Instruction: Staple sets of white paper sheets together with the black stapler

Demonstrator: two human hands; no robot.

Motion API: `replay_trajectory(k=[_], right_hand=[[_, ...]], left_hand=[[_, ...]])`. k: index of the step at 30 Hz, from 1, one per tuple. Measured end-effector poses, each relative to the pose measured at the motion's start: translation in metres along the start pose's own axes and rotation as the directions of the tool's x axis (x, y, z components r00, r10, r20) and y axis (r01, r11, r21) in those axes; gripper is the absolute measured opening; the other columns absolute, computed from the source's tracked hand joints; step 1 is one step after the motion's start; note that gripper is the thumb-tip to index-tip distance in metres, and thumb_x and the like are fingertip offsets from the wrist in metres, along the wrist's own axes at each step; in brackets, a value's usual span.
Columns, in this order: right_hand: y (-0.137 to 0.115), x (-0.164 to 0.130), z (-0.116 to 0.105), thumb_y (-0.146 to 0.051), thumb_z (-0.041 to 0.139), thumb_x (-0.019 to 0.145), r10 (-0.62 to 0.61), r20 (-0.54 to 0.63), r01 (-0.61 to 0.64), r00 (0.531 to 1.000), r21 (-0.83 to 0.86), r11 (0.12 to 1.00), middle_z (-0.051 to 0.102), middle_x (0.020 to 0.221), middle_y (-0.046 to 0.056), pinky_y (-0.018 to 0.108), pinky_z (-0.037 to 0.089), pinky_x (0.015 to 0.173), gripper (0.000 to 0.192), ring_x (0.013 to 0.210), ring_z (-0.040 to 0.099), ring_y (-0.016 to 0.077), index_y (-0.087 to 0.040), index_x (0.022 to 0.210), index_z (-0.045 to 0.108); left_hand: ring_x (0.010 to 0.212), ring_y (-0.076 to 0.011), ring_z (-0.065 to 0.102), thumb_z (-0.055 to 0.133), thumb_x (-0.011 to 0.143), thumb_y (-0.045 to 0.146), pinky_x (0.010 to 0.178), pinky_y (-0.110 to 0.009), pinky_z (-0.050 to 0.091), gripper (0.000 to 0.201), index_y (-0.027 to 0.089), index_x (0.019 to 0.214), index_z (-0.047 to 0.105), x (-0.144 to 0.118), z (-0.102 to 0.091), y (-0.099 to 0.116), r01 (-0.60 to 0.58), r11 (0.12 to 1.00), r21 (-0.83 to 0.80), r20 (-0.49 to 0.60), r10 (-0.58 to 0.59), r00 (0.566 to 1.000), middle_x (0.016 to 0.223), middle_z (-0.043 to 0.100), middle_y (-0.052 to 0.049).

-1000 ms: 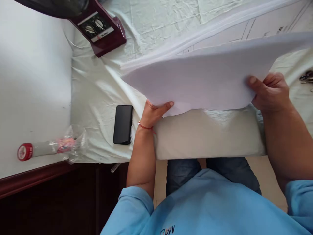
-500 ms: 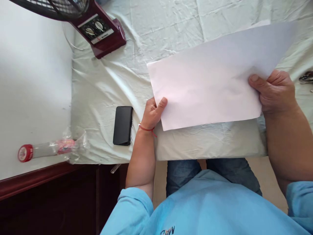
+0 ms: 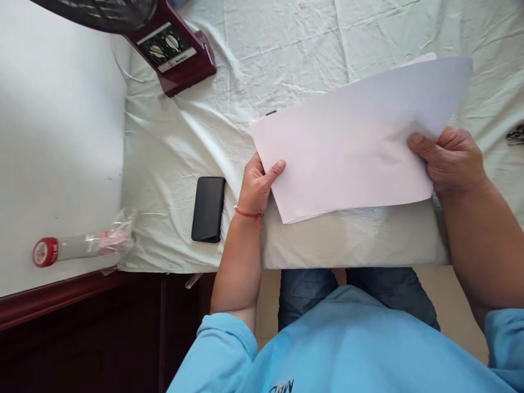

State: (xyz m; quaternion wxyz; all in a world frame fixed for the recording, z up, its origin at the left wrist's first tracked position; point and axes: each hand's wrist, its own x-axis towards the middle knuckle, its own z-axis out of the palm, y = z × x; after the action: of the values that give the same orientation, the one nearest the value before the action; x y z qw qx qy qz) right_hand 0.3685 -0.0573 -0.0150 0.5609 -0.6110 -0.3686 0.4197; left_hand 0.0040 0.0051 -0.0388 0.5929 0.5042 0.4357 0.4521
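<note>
A white paper sheet [image 3: 352, 147], plain and folded over, hangs tilted just above the cloth-covered table [image 3: 254, 71]. The left hand [image 3: 257, 183] pinches its near-left corner, the right hand [image 3: 450, 158] clamps its right edge; a black phone [image 3: 208, 208] lies just left of the left wrist.

Both forearms reach forward, bare below blue sleeves. The left hand [image 3: 257, 183] pinches with thumb on top; the right hand [image 3: 450, 161] grips likewise, fingers curled.

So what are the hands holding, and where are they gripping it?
A white paper sheet: left hand pinches its left edge, right hand its right edge.
</note>
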Motion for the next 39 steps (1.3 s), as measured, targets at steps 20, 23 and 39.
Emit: replay_trajectory(k=[20, 23, 39], right_hand=[[-0.007, -0.004, 0.008, -0.048, 0.106, 0.057, -0.274, 0.033, 0.271, 0.961, 0.083, 0.959, 0.084, 0.109, 0.003, 0.055, 0.057, 0.12, 0.048, 0.12, 0.077, 0.0283, -0.028, 0.094, 0.082], [-0.013, -0.006, 0.009, -0.051, 0.105, 0.058, -0.352, 0.044, 0.346, 0.935, 0.104, 0.933, 0.084, 0.108, 0.002, 0.059, 0.054, 0.122, 0.049, 0.124, 0.077, 0.0307, -0.031, 0.095, 0.08], [-0.02, -0.008, 0.01, -0.076, 0.102, 0.047, -0.338, 0.005, 0.337, 0.941, 0.044, 0.94, 0.077, 0.133, 0.008, 0.064, 0.055, 0.118, 0.095, 0.138, 0.069, 0.039, -0.035, 0.128, 0.075]], left_hand=[[0.115, -0.0292, 0.08, 0.096, 0.076, 0.063, 0.109, -0.045, 0.067, 0.058, 0.023, 0.114, 0.082, -0.01, 0.014, 0.015, -0.243, 0.966, 0.083, -0.131, 0.252, 0.959, 0.102, 0.082, -0.006], [0.118, -0.0299, 0.078, 0.092, 0.078, 0.069, 0.113, -0.048, 0.064, 0.056, 0.026, 0.111, 0.081, -0.015, 0.008, 0.021, -0.335, 0.93, 0.152, -0.148, 0.356, 0.923, 0.103, 0.079, -0.005], [0.102, -0.0257, 0.075, 0.091, 0.077, 0.071, 0.102, -0.044, 0.064, 0.06, 0.025, 0.113, 0.08, -0.02, -0.004, 0.02, -0.304, 0.928, 0.213, -0.05, 0.321, 0.946, 0.099, 0.075, -0.006]])
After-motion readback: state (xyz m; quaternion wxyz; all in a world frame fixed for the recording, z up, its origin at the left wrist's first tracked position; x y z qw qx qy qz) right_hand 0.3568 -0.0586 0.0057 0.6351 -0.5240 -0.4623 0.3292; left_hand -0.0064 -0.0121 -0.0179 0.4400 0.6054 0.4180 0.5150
